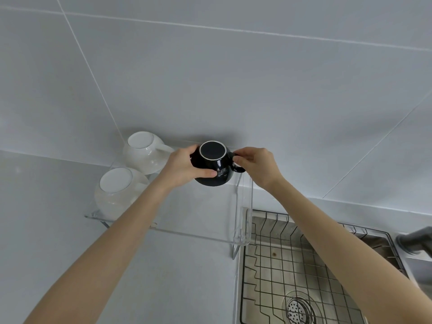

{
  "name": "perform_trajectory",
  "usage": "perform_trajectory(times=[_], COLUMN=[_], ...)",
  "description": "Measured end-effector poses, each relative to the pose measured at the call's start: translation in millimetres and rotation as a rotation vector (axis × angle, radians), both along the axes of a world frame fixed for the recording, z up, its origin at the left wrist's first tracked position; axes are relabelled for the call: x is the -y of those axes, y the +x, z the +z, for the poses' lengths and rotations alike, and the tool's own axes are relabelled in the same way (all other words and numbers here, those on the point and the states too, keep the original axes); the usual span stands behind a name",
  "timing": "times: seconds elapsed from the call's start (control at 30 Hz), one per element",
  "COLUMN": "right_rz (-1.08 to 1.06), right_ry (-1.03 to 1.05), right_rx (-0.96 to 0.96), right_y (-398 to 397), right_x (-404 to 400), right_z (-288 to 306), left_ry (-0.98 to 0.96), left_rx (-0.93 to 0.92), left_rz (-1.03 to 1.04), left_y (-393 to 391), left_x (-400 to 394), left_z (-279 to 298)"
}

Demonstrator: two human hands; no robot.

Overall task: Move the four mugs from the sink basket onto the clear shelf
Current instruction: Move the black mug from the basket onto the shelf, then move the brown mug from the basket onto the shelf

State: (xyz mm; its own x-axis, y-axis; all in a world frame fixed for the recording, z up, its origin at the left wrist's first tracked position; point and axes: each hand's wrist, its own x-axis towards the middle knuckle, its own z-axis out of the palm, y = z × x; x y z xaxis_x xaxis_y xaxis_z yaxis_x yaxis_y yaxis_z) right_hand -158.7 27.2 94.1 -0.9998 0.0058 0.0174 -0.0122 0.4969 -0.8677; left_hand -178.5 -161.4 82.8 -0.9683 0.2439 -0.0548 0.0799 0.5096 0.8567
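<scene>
Grey wall tiles [233,78] stand behind the clear shelf [187,232]. Your left hand [184,168] and right hand [259,166] both grip the upside-down black mug [214,168] over it. Two white mugs [138,171] sit inverted at nine o'clock; the sink basket [292,260] lies at five o'clock.

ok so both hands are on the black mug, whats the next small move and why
Probably ease the black mug straight down onto the clear shelf and let go. It is upside down at the shelf's back right, the left hand around its body and the right hand at the handle. Two white mugs already sit inverted at the left.
</scene>
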Motion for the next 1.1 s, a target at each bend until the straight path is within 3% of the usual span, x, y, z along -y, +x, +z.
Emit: perform_trajectory(times=[0.2, 0.27, 0.37, 0.5, 0.6, 0.73, 0.9, 1.1], right_rz=[0.008, -0.030, -0.109, -0.247, -0.375, -0.457, -0.528, -0.604], right_ry=[0.054, 0.033, 0.036, 0.044, 0.111, 0.163, 0.165, 0.173], right_rx=[-0.038, -0.031, -0.004, 0.066, 0.122, 0.236, 0.394, 0.427], right_y=[17.1, 33.4, 67.4, 112.5, 155.7, 200.7, 229.3, 232.9], right_x=[-30.7, -55.6, -102.3, -161.1, -211.9, -250.1, -268.5, -261.8], right_z=[19.3, 26.1, 30.5, 24.5, 8.0, -31.8, -87.7, -137.1], left_ry=[-0.208, -0.281, -0.356, -0.296, -0.311, -0.318, -0.260, -0.340], left_rx=[-0.076, -0.185, -0.397, -0.445, -0.379, -0.154, 0.110, 0.163], left_rz=[0.042, 0.029, -0.144, -0.369, -0.525, -0.651, -0.625, -0.647], left_y=[11.8, 25.9, 58.7, 101.4, 130.4, 154.4, 157.8, 141.2], left_x=[-15.0, -31.6, -72.7, -131.1, -182.0, -228.8, -275.6, -308.9], left_z=[19.6, 27.3, 37.7, 30.7, 3.7, -37.7, -77.1, -119.9])
